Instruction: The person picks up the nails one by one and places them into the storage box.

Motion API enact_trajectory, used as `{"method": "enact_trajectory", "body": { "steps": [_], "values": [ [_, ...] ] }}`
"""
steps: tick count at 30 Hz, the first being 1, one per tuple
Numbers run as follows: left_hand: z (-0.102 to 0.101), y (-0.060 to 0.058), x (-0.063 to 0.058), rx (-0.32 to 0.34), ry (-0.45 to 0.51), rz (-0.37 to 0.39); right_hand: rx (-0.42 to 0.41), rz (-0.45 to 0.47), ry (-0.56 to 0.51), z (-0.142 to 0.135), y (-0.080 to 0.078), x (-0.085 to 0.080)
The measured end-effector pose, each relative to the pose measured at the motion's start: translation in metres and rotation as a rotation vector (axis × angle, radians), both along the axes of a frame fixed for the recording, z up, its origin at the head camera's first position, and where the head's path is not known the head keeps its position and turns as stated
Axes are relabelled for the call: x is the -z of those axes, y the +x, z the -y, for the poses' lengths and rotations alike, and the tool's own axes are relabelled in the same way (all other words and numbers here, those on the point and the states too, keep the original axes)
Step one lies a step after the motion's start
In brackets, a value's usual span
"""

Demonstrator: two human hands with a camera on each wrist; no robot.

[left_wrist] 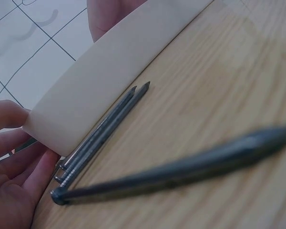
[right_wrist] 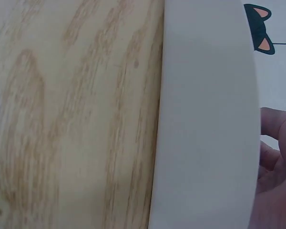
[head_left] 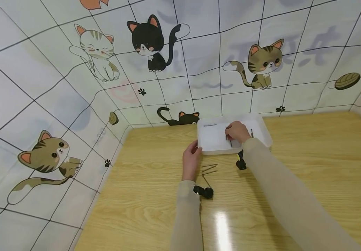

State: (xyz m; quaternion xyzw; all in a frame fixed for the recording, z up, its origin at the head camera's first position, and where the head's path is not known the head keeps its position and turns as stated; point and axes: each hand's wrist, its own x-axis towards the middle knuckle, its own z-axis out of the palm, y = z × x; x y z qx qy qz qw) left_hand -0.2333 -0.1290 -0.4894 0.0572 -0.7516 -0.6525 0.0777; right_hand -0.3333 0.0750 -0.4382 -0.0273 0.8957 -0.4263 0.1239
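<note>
Our left grip [head_left: 191,161] pinches a white oblong plastic tray [head_left: 221,152]; inside, our right grip [head_left: 238,131] pinches a thin grey metal nail [head_left: 226,138].

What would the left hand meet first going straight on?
The white tray; the left hand touches its near left corner. Whether it would push the tray or slip past is unclear.

Metal nails [left_wrist: 171,173], plastic tray [head_left: 213,140], glossy table [head_left: 149,195]
</note>
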Motion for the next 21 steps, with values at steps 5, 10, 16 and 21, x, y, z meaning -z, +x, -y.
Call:
{"method": "enact_trajectory", "body": {
  "steps": [5, 10, 16, 21],
  "values": [
    [0.0, -0.001, 0.0, 0.001, 0.011, 0.003, 0.003, -0.017, 0.061, 0.002, -0.002, 0.001],
    [0.0, -0.002, 0.001, 0.001, 0.016, 0.006, 0.003, -0.025, 0.113, 0.004, -0.002, 0.002],
    [0.0, -0.002, 0.001, -0.003, 0.009, 0.01, 0.028, -0.036, 0.138, 0.008, -0.005, 0.006],
    [0.0, -0.001, -0.001, -0.001, 0.013, 0.011, 0.052, -0.05, 0.157, 0.012, -0.002, 0.004]
  ]
}}
